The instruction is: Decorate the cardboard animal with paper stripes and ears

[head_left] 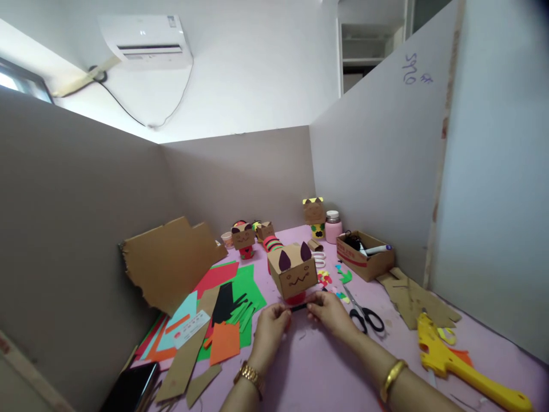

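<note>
Between my two hands, low in the middle of the head view, a thin black strip [299, 307] is stretched level. My left hand [273, 323] pinches its left end, and my right hand [325, 309] pinches the right end. Just beyond the strip stands a cardboard cat head [294, 272] with dark purple ears and a drawn face. Under the head a red base [295, 298] shows in part. A red, green and black striped body [273, 244] extends behind it.
Left are coloured paper sheets [249, 286], a large cardboard piece [171, 263] and a phone [131, 389]. Right lie black-handled scissors [364, 315], a yellow glue gun [450, 360] and a cardboard box [364, 260]. Farther back stand other cat figures [243, 237] and a pink jar [333, 229].
</note>
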Motion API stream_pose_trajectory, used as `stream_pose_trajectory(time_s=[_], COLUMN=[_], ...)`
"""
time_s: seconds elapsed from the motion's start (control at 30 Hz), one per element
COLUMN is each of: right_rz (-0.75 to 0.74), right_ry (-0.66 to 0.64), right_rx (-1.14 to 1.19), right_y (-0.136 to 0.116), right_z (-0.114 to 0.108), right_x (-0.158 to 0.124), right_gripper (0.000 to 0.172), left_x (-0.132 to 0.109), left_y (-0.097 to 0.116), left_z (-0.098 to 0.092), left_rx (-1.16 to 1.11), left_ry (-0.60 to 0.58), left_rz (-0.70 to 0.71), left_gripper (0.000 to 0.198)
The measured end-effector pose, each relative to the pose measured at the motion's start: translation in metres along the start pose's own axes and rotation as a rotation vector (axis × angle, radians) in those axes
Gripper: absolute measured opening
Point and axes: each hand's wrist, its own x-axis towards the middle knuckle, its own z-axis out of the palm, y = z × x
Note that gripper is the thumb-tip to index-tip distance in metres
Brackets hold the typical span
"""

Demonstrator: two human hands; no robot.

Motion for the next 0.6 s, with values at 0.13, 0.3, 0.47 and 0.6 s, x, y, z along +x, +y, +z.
stream_pose_trajectory(time_s=[0.13, 0.3, 0.47, 0.6], right_rz=[-0.015, -0.031, 0.059, 0.134], right_ry=[0.067, 0.116, -0.014, -0.159], right_rx=[-0.099, -0.167, -0.078, 0.043], right_y=[-0.004, -0.006, -0.005, -0.009], right_z=[-0.005, -0.007, -0.008, -0.018], right_x=[0.01, 0.019, 0.012, -0.014], right_gripper=[0.01, 0.014, 0.016, 0.031], left_x=[0.008, 0.013, 0.003, -0.025], left_y=[0.001, 0.002, 0.008, 0.017], left_z=[0.003, 0.006, 0.003, -0.006], left_rx=[-0.02, -0.071, -0.179, -0.295], left_ry=[0.067, 0.091, 0.063, -0.033], left_rz=[-0.008, 0.006, 0.006, -0.059], left_gripper=[0.024, 0.023, 0.025, 0.035])
